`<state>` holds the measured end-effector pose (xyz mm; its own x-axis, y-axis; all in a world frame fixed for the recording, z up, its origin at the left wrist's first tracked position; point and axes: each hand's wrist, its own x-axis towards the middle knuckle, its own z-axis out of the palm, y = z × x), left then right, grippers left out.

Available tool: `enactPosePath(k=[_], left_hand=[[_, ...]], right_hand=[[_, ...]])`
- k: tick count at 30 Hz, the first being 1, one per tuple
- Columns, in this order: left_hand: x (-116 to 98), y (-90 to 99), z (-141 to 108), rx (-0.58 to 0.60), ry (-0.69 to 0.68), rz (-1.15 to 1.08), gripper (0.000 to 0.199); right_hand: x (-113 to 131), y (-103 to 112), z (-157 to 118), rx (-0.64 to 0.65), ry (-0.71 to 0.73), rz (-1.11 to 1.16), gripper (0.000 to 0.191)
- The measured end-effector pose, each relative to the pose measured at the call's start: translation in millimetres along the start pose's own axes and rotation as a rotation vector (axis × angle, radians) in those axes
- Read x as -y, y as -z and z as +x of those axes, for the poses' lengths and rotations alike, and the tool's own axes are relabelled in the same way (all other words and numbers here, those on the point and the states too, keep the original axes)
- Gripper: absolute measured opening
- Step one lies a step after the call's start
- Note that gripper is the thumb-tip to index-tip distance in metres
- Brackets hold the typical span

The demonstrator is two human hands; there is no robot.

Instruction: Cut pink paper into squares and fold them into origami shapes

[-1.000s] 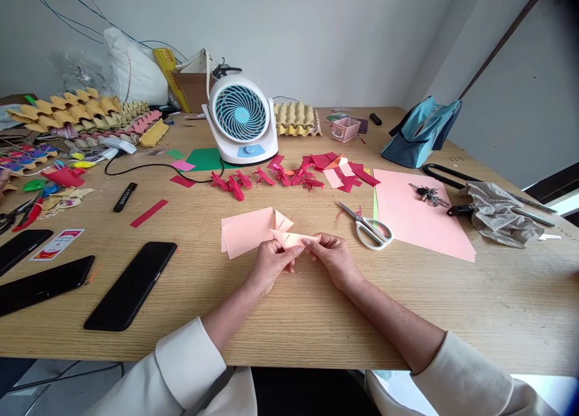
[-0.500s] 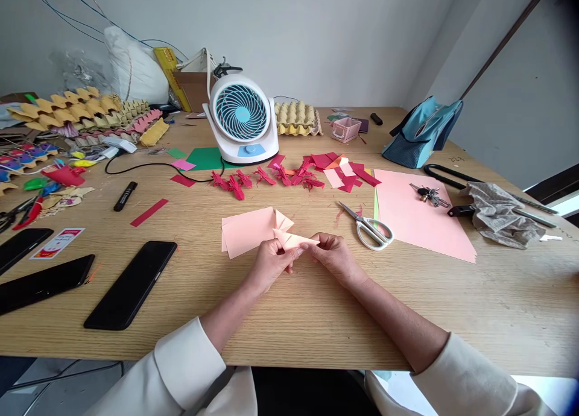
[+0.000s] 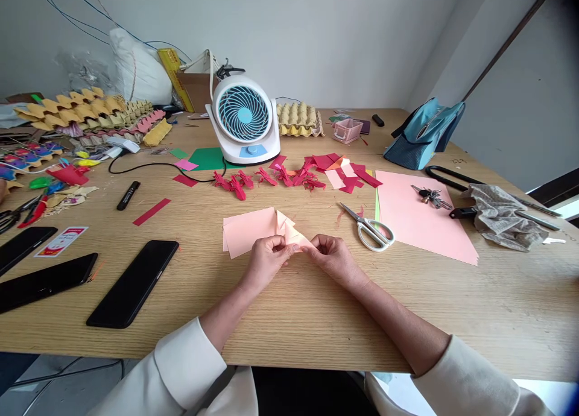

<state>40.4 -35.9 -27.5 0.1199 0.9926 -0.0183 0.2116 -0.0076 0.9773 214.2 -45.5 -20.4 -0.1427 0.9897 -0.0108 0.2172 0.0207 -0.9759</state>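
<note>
Both hands pinch one small piece of folded peach paper (image 3: 295,238) just above the table. My left hand (image 3: 266,258) is closed on its left side, and my right hand (image 3: 333,254) grips its right end between thumb and fingers. Behind the left hand lie flat peach paper sheets (image 3: 248,228), overlapping, with another small folded peach piece (image 3: 282,220) at their right end. White-handled scissors (image 3: 371,229) rest to the right of my right hand, blades pointing up and left.
A white fan (image 3: 244,123) stands at the back, with red folded paper figures (image 3: 237,185) in front. Pink sheets (image 3: 429,229) with keys (image 3: 433,198) lie right. Black phones, including a large phone (image 3: 133,283), lie left. A blue bag (image 3: 420,135) stands back right.
The folded paper has been turned between my fingers, so its point now faces up and left instead of lying flat to the right. The camera view has shifted slightly.
</note>
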Motion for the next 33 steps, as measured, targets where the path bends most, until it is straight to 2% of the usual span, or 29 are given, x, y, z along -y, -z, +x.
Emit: enactPosePath(k=[9, 20, 27, 33], left_hand=[[-1.1, 6.1, 2.6, -0.033, -0.090, 0.098, 0.036], [-9.7, 4.8, 0.5, -0.023, -0.065, 0.013, 0.036], [0.0, 7.4, 4.5, -0.040, -0.158, 0.178, 0.043], [-2.5, 7.0, 3.4, -0.059, -0.182, 0.193, 0.045]], right_hand=[[-10.6, -3.4, 0.1, 0.013, 0.048, -0.022, 0.038], [-16.1, -4.7, 0.3, 0.017, 0.077, -0.028, 0.036], [-11.0, -6.3, -3.1, 0.030, 0.071, -0.039, 0.034], [-11.9, -5.9, -2.1, 0.035, 0.066, -0.041, 0.033]])
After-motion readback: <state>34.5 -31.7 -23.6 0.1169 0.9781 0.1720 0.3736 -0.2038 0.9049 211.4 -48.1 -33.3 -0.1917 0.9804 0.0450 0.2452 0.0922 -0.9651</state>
